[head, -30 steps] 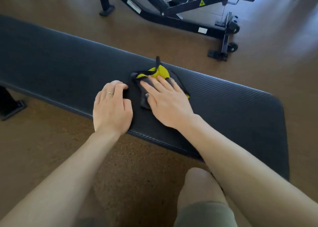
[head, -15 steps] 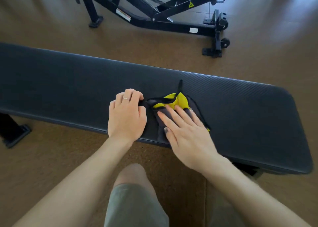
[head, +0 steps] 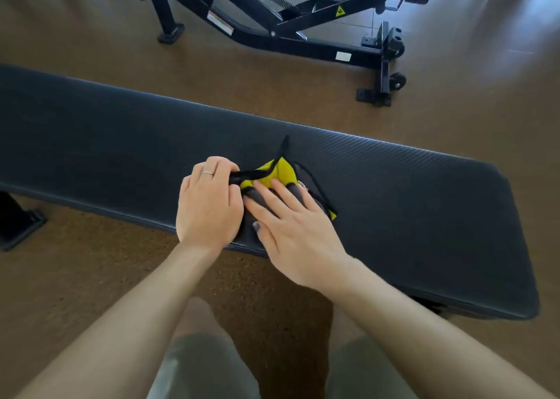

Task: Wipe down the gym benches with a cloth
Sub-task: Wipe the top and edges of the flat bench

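Note:
A long black padded gym bench (head: 409,204) runs across the view from left to right. A crumpled grey and yellow cloth (head: 280,173) with black edging lies on it near the front edge. My right hand (head: 291,232) rests flat on the cloth, fingers spread, pressing it down. My left hand (head: 209,201), with a ring on one finger, is curled at the cloth's left side, and its fingertips pinch the black edge. Part of the cloth is hidden under both hands.
Black metal gym equipment (head: 272,26) with small wheels stands on the brown floor beyond the bench. A black bench foot (head: 18,226) sits at the left. My knees in grey-green shorts (head: 206,365) are below, just in front of the bench.
My left hand has moved right from the bare padding and closed on the cloth's left edge. The right hand stays flat on the cloth. The camera has shifted, showing more of the bench's right end.

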### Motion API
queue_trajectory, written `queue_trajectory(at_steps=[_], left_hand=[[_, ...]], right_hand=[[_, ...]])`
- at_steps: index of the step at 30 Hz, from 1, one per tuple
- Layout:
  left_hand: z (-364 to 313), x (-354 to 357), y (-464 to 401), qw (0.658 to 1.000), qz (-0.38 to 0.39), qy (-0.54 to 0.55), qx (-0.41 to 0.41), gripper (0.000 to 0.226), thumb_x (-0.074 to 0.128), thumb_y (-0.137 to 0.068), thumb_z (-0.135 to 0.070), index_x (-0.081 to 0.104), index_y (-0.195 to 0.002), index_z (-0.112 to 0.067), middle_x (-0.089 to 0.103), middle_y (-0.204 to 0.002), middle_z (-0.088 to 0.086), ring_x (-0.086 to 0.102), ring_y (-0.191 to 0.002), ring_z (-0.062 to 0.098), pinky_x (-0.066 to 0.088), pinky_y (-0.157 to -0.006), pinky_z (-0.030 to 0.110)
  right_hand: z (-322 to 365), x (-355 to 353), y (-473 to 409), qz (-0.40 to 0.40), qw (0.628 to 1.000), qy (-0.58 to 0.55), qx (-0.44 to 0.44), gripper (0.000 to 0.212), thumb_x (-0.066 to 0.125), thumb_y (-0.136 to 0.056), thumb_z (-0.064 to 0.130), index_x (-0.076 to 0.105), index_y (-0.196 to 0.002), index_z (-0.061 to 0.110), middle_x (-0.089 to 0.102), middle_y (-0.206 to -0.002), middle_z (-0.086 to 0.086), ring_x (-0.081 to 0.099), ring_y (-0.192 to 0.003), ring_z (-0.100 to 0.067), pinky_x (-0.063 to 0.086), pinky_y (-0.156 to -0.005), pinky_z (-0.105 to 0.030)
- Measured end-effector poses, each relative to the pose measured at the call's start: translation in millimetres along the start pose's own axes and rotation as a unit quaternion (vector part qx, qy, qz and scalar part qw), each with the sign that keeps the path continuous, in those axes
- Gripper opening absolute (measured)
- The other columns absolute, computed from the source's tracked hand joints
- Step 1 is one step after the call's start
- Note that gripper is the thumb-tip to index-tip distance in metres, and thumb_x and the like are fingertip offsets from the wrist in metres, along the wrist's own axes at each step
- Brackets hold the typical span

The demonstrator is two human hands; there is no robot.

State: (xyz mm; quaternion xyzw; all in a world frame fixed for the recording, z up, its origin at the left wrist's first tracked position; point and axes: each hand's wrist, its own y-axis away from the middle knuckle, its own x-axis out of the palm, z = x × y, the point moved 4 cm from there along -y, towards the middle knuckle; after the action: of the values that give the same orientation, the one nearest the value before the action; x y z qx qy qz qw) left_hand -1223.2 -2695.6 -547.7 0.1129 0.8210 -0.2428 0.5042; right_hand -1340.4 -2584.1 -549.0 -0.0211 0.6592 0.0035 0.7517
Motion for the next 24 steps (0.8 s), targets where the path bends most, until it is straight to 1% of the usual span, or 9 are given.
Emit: queue_trajectory(at_steps=[2, 4, 7, 9, 12, 14, 18, 22, 24], left_hand=[[-2, -1, 1, 1.0, -0.004, 0.004, -0.005, 0.025, 0.04, -0.089, -0.016, 0.058, -0.106, -0.019, 0.06, -0.113, -0.003, 0.053, -0.103, 0.022, 0.038, -0.09, 0.037], [-2, -2, 4, 1.0, -0.003, 0.004, -0.016, 0.025, 0.04, -0.087, -0.015, 0.058, -0.103, -0.019, 0.06, -0.113, -0.005, 0.052, -0.103, 0.02, 0.036, -0.09, 0.033], [-4, -2, 4, 1.0, -0.01, -0.003, -0.028, 0.023, 0.039, -0.087, -0.015, 0.056, -0.102, -0.02, 0.059, -0.113, -0.007, 0.05, -0.104, 0.018, 0.034, -0.09, 0.032], [-7, -2, 1, 0.999, -0.01, -0.004, -0.03, 0.023, 0.038, -0.086, -0.015, 0.055, -0.1, -0.019, 0.059, -0.112, -0.007, 0.05, -0.104, 0.018, 0.033, -0.089, 0.031], [-8, -3, 1, 0.999, -0.012, -0.008, -0.033, 0.019, 0.039, -0.085, -0.014, 0.054, -0.097, -0.017, 0.058, -0.108, -0.004, 0.05, -0.1, 0.02, 0.038, -0.088, 0.036], [-6, -3, 2, 0.999, -0.012, -0.01, -0.044, 0.015, 0.039, -0.085, -0.014, 0.051, -0.094, -0.017, 0.056, -0.104, -0.001, 0.05, -0.095, 0.022, 0.043, -0.085, 0.042], [-3, -3, 1, 0.999, -0.02, -0.014, -0.046, 0.011, 0.04, -0.082, -0.013, 0.045, -0.09, -0.018, 0.055, -0.104, -0.001, 0.049, -0.095, 0.023, 0.044, -0.084, 0.043], [-6, -3, 4, 0.998, -0.02, 0.001, -0.055, 0.014, 0.044, -0.083, -0.005, 0.043, -0.087, -0.018, 0.056, -0.11, -0.003, 0.049, -0.099, 0.024, 0.043, -0.083, 0.043], [-5, -3, 5, 0.998, -0.02, -0.005, -0.056, 0.014, 0.045, -0.084, -0.004, 0.044, -0.087, -0.017, 0.056, -0.109, -0.003, 0.048, -0.097, 0.024, 0.042, -0.081, 0.042]], right_hand=[[-33, -2, 2, 0.002, 1.0, 0.012, 0.019, 0.057, 0.015, -0.109, 0.043, 0.032, -0.162, 0.031, 0.029, -0.17, 0.003, 0.02, -0.159, -0.021, 0.016, -0.129, -0.049], [-70, -8, 19, -0.023, 0.995, 0.016, 0.094, 0.059, 0.014, -0.108, 0.043, 0.035, -0.161, 0.029, 0.032, -0.169, 0.002, 0.023, -0.158, -0.022, 0.018, -0.129, -0.048], [-89, -12, 30, -0.02, 0.99, 0.014, 0.139, 0.06, 0.014, -0.108, 0.041, 0.039, -0.16, 0.025, 0.036, -0.167, -0.001, 0.028, -0.156, -0.028, 0.022, -0.127, -0.054], [-75, -11, 7, -0.02, 0.995, 0.013, 0.094, 0.057, 0.02, -0.108, 0.04, 0.039, -0.16, 0.025, 0.035, -0.168, -0.002, 0.028, -0.156, -0.031, 0.022, -0.125, -0.058], [-41, -4, -61, 0.016, 0.999, -0.008, -0.032, 0.054, 0.022, -0.11, 0.041, 0.027, -0.163, 0.03, 0.022, -0.172, 0.002, 0.016, -0.159, -0.028, 0.011, -0.127, -0.057], [-29, -1, -97, 0.023, 0.998, -0.028, -0.052, 0.054, 0.023, -0.111, 0.041, 0.025, -0.164, 0.032, 0.019, -0.173, 0.003, 0.014, -0.159, -0.027, 0.008, -0.127, -0.057], [-35, 1, -115, 0.012, 0.997, -0.031, -0.068, 0.055, 0.019, -0.109, 0.04, 0.031, -0.161, 0.033, 0.027, -0.17, 0.003, 0.02, -0.157, -0.023, 0.013, -0.126, -0.053], [-130, -12, -80, -0.042, 0.996, 0.002, 0.074, 0.059, 0.016, -0.104, 0.039, 0.043, -0.155, 0.028, 0.046, -0.159, 0.001, 0.04, -0.145, -0.025, 0.027, -0.12, -0.046], [-177, -21, -56, -0.016, 0.983, -0.017, 0.18, 0.053, 0.02, -0.108, 0.036, 0.041, -0.155, 0.027, 0.05, -0.155, -0.001, 0.041, -0.143, -0.025, 0.027, -0.119, -0.046]])
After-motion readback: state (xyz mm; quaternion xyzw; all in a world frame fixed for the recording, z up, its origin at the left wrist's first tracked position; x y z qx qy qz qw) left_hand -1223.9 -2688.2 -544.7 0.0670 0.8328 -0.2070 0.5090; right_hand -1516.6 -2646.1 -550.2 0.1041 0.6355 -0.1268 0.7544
